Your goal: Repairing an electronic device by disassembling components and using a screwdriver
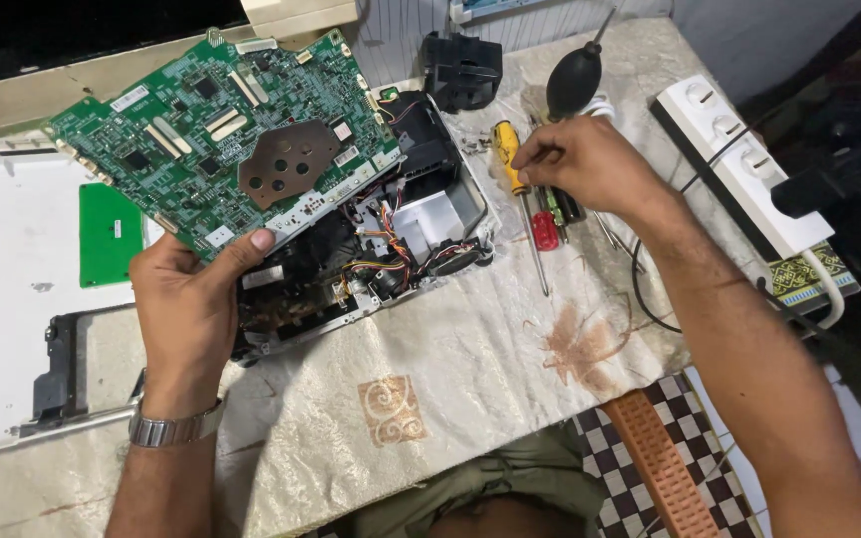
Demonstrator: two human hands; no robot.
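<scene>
My left hand (189, 311) grips the near edge of a large green circuit board (191, 120) and holds it tilted up over an opened device chassis (371, 249) full of coloured wires. A brown metal plate with holes (286, 159) sits on the board. My right hand (590, 164) reaches over a cluster of screwdrivers to the right of the chassis, fingertips pinching at the yellow-handled screwdriver (506, 149). A red-handled tool (544, 229) lies just below the hand.
A black rubber air blower (574, 80) and a black plastic part (460, 68) lie at the back. A white power strip (739, 159) with a cable sits right. A white cover panel (12, 299) with a small green board (110, 234) lies left, on a beige cloth (450, 369).
</scene>
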